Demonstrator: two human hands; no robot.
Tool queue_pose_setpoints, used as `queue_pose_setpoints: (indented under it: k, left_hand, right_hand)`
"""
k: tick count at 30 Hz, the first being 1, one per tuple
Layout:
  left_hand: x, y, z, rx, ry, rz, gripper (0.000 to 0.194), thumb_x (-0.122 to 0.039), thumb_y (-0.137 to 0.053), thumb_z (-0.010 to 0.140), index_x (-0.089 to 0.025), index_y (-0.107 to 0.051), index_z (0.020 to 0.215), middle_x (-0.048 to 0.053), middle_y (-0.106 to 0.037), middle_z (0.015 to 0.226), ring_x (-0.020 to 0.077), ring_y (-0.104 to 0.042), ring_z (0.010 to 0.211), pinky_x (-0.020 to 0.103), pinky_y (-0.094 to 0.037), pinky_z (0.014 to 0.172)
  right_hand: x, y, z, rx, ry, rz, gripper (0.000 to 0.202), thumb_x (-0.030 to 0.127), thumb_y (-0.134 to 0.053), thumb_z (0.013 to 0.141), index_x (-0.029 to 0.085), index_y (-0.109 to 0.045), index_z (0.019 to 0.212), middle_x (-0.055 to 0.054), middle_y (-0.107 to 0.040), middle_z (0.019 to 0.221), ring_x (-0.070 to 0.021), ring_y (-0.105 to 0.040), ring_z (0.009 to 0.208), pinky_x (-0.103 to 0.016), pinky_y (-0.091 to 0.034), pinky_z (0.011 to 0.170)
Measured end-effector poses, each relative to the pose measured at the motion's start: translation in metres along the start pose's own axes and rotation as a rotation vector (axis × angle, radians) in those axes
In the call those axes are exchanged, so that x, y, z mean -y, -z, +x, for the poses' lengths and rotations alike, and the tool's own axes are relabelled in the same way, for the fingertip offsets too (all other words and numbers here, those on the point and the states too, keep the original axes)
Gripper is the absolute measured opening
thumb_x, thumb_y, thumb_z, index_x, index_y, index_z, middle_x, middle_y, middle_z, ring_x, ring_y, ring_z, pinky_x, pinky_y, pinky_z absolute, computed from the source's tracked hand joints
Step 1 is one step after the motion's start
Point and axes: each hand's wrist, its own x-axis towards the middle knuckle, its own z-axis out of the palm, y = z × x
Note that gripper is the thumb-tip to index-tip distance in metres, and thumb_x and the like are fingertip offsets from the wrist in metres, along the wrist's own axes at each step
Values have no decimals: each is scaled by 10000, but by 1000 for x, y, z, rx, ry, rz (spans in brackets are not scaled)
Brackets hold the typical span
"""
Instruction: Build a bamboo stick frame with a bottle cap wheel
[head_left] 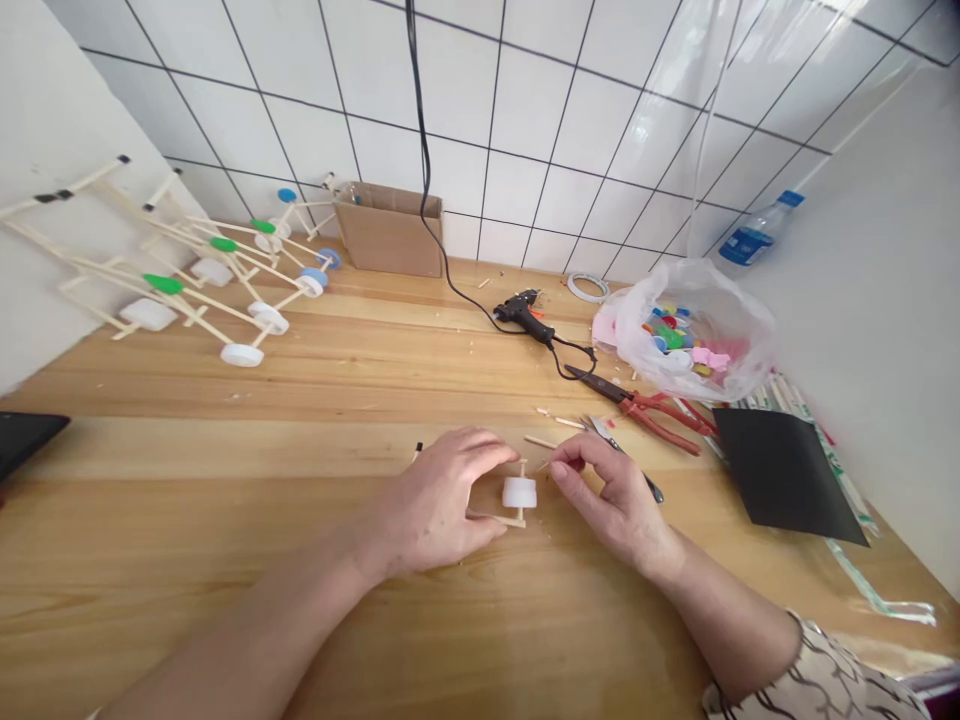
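My left hand (442, 500) is curved round a small frame of thin wooden sticks (513, 521), its thumb and fingers closed on the two sides. A white bottle cap (519, 492) sits between those sides on a short stick, like a wheel. Most of the frame is hidden under the hand; a black-tipped stick end (418, 450) shows beyond it. Just right of the cap, my right hand (619, 500) pinches a thin pale strand (545, 464) between thumb and forefinger, apart from the cap. A loose wooden stick (539, 442) lies beyond the fingertips.
Stick models with caps (241, 355) stand at the far left near a cardboard box (390, 235). A corded glue gun (525, 315), red-handled pliers (645, 408), a bag of caps (720, 310), a tape roll (588, 288) and black sheet (784, 470) lie right.
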Motion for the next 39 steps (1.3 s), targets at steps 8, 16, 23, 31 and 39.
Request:
queue_pose_setpoints:
  k: [8,16,23,31,39]
  left_hand:
    - [2,-3,-1,6,-38,21,409,-176,-692,669,-148,-596,1066,87,-621,1107,247,-547,1038,379,-442,907]
    - [1,-1,-2,32,-39,19,403,-161,-683,675,-144,-594,1068,73,-618,1083,235,-536,1024,375,-430,907]
    - [2,-2,-2,45,-25,16,411,-154,-692,666,-161,-592,1064,67,-613,1076,235,-535,1011,375,-431,895]
    - [3,-4,-2,36,-33,5,400,-137,-688,671,-159,-589,1058,60,-608,1083,228,-527,1033,369,-421,919]
    - [3,-3,-2,31,-38,2,399,-139,-682,671,-172,-587,1057,61,-611,1082,233,-531,1028,377,-430,913]
  right_hand:
    - [-2,0,0,12,-5,6,118,234,-505,895,182,-568,810,-14,-582,734,-148,-537,703,-271,-427,672]
    - [-2,0,1,8,0,9,99,205,-496,898,185,-563,829,-10,-584,752,-141,-540,711,-261,-431,674]
    - [-5,-1,2,14,53,12,91,165,-492,897,189,-579,911,-36,-614,855,-161,-560,817,-300,-442,762]
    - [-1,-2,1,69,107,14,156,116,-477,883,179,-596,962,-65,-596,909,-187,-549,891,-344,-443,808]
    - [-2,-3,1,84,126,12,187,105,-474,877,178,-600,993,-82,-587,951,-199,-546,918,-361,-455,820]
